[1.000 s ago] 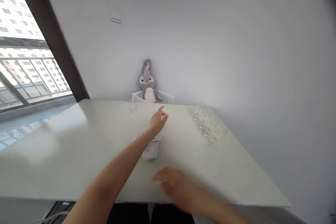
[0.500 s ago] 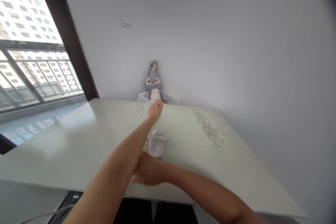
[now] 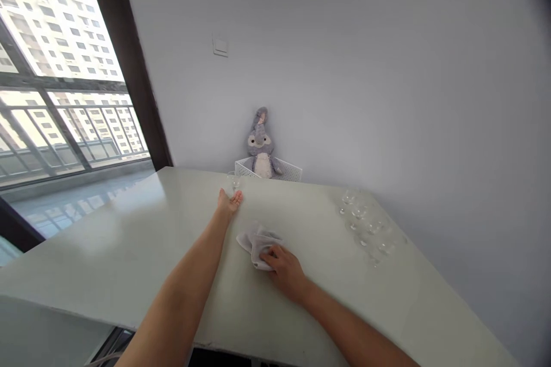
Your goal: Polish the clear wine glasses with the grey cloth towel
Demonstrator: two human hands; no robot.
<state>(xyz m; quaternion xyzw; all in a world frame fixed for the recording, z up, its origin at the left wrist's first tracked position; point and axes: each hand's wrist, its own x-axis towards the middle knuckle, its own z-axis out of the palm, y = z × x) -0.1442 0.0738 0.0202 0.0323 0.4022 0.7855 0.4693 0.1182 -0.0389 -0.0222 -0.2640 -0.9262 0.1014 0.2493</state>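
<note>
My left hand (image 3: 229,202) reaches far across the table with its fingers apart, just in front of a clear stemmed glass (image 3: 235,181). The hand partly covers the glass's lower part, and I cannot tell whether they touch. Nothing shows in that palm. Nearer to me, my right hand (image 3: 284,269) pinches the near right edge of a crumpled white cloth (image 3: 257,241). The cloth is bunched on or just above the tabletop. Away to the right stand several clear stemmed glasses (image 3: 358,213) in a slanting row.
The pale table (image 3: 129,264) has its far edge near a grey wall. A white perforated basket (image 3: 289,171) holding a grey plush toy (image 3: 260,143) is at the back. A window with a railing (image 3: 103,126) lies to the left.
My left hand has moved left toward the single glass, and its fingers have spread. My right hand has come out from beside the left forearm and taken hold of the cloth. The view has shifted slightly.
</note>
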